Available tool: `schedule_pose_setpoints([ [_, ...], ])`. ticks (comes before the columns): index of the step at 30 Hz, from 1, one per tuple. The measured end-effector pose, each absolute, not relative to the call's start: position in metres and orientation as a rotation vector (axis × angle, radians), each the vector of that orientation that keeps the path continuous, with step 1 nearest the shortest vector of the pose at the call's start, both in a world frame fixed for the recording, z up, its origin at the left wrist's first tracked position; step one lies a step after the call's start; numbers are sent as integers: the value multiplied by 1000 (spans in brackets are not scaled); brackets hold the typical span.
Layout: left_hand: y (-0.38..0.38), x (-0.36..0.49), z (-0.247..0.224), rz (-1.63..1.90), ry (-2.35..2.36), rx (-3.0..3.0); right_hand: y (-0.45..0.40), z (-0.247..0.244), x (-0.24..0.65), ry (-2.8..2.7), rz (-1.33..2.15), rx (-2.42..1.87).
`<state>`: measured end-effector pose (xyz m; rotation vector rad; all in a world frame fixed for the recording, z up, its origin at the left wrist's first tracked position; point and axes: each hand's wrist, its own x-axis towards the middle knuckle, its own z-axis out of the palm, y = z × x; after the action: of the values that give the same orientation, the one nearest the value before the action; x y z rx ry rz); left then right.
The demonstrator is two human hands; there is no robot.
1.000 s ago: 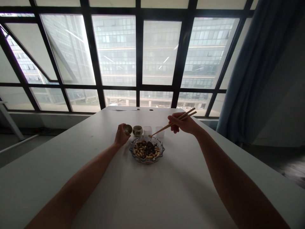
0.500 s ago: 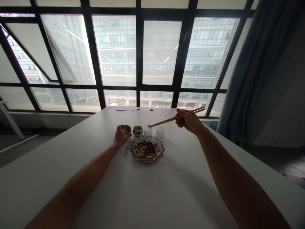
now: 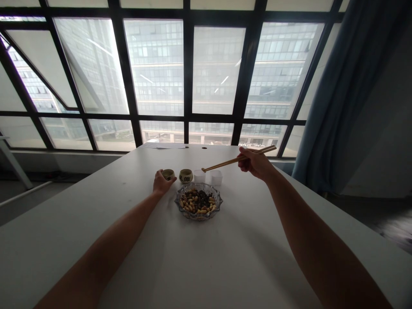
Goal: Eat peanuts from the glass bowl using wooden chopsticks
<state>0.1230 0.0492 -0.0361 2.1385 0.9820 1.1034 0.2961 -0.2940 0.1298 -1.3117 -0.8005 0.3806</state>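
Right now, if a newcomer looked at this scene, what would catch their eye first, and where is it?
Probably the bright wall of windows filling the upper view, beside a blue curtain on the right. On the white table below, a clear scalloped bowl holds what look like peanuts and dark seeds. Beyond the bowl, the right grip holds chopsticks at the right, and the left grip holds a pale cup at the left.

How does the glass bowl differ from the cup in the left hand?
The glass bowl is wide with a jagged rim; the cup is much smaller with a smooth, round rim. The glass bowl is see-through, the cup opaque and pale with dark markings. The glass bowl stands untouched on the table, while the left hand grips the cup. Both are open at the top.
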Motion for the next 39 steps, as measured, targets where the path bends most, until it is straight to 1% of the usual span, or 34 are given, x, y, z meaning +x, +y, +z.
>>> schedule_pose_setpoints([
  [3,50,124,-37,1095,1006,2172,-294,129,297,-794,388,-1312],
  [5,48,124,-36,1176,971,2264,-294,127,298,-788,388,-1312],
  [9,37,127,-32,1394,565,2697,-293,126,299,-780,387,-1332],
  [12,29,136,-32,1308,331,2959,-293,126,298,-776,392,-1355],
  [15,26,147,-33,1216,277,3087,-294,126,297,-788,395,-1366],
  [29,32,162,-38,1268,361,3012,-294,123,300,-856,391,-1354],
  [39,32,155,-37,1264,199,3037,-295,121,302,-949,400,-1283],
])
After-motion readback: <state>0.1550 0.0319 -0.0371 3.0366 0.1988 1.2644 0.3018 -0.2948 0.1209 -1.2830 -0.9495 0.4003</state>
